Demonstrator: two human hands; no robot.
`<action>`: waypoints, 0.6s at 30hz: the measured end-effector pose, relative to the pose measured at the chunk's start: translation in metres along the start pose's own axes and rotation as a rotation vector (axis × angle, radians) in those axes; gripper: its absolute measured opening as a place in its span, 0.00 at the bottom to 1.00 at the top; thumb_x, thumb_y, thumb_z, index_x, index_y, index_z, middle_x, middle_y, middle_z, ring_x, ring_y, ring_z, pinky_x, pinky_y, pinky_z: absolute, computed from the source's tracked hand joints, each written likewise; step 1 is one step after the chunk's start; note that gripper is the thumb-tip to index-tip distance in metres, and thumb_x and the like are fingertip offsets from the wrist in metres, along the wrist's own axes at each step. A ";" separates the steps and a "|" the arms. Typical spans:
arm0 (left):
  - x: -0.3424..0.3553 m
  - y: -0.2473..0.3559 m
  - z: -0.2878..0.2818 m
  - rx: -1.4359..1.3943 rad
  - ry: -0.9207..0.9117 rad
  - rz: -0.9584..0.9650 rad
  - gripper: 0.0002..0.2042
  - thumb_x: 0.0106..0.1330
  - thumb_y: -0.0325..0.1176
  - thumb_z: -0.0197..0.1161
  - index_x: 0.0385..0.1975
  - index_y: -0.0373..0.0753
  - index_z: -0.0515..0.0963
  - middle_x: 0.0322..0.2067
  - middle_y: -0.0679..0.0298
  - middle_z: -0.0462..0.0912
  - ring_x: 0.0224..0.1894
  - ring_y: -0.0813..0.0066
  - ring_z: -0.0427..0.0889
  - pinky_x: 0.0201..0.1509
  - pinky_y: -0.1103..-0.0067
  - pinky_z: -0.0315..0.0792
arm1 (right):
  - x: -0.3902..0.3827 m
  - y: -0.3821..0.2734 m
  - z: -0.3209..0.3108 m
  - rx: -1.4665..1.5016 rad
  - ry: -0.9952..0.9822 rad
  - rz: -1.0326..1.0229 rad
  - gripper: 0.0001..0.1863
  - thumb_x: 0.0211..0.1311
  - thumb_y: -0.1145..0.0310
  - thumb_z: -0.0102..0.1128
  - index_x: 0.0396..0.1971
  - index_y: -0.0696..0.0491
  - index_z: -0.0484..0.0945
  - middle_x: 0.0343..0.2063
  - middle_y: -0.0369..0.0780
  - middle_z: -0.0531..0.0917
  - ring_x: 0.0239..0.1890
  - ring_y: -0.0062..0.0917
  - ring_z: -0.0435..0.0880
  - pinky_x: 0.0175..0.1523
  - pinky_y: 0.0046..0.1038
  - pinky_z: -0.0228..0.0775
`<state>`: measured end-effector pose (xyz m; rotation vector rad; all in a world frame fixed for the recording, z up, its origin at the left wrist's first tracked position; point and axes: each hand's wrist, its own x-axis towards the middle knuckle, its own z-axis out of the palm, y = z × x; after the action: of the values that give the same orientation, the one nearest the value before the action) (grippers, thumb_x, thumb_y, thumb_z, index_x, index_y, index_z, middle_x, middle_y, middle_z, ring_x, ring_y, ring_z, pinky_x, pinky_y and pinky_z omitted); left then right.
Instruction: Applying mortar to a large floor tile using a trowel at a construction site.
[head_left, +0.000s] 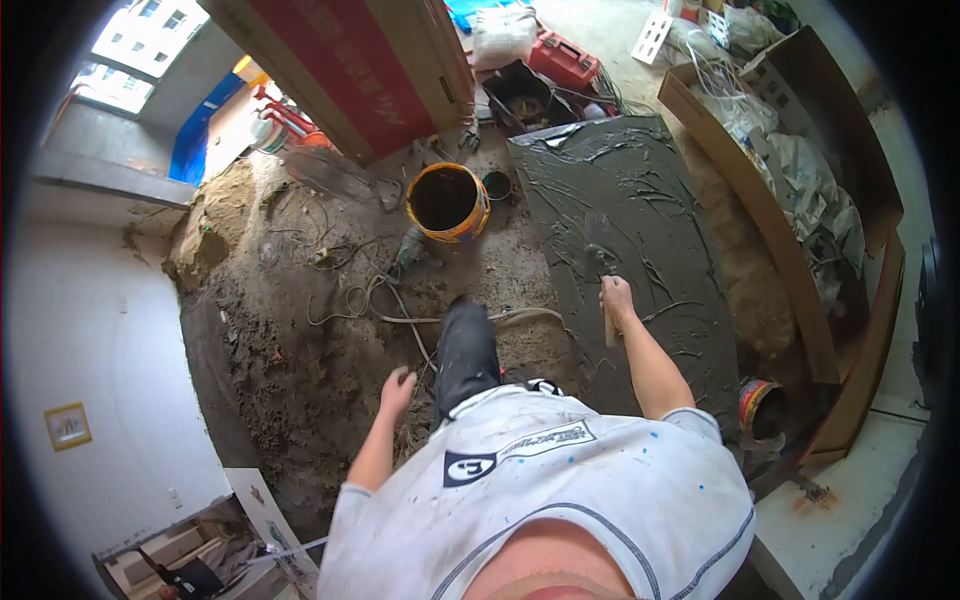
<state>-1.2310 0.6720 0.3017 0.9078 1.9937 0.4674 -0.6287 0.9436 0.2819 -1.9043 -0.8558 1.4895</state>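
My right hand is closed around the handle of a trowel, over a large flat panel coated with wet grey mortar. Mortar clings to the trowel and hides part of its blade. Ridges and streaks run across the coat. My left hand hangs to the left of my knee, fingers loosely bent and apart, with nothing visible in it. Ahead of that hand a pale hose loops over the dirty floor. Farther ahead stands an orange-rimmed bucket with a dark inside.
A small dark pot sits beside the bucket. Tall cardboard rises at the back, near a red toolbox. Cardboard sides enclose plastic bags on the right. Another bucket is near my right elbow. Sand heaps at left.
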 end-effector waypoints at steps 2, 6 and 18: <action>0.085 0.103 0.032 0.112 -0.126 0.067 0.28 0.74 0.47 0.71 0.65 0.32 0.83 0.56 0.48 0.92 0.58 0.58 0.91 0.65 0.67 0.82 | 0.033 -0.017 0.001 0.121 0.018 0.017 0.15 0.79 0.55 0.55 0.35 0.50 0.78 0.25 0.34 0.79 0.22 0.22 0.79 0.28 0.32 0.75; 0.272 0.195 0.120 0.220 -0.337 0.162 0.30 0.70 0.49 0.72 0.64 0.32 0.83 0.55 0.45 0.92 0.58 0.52 0.92 0.64 0.64 0.83 | 0.158 -0.064 0.039 0.249 0.031 0.077 0.15 0.80 0.53 0.56 0.37 0.48 0.79 0.25 0.33 0.79 0.23 0.20 0.79 0.27 0.30 0.74; 0.699 0.429 0.415 1.130 -0.760 -0.054 0.55 0.65 0.62 0.75 0.87 0.48 0.53 0.82 0.41 0.57 0.79 0.30 0.66 0.74 0.37 0.71 | 0.735 -0.082 0.197 -0.365 0.085 -0.040 0.24 0.78 0.46 0.65 0.42 0.56 0.81 0.39 0.57 0.90 0.46 0.61 0.89 0.50 0.57 0.81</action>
<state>-0.9513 1.4723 -0.0534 1.3869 1.4353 -1.0253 -0.7030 1.5731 -0.1476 -2.1763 -1.1833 1.2838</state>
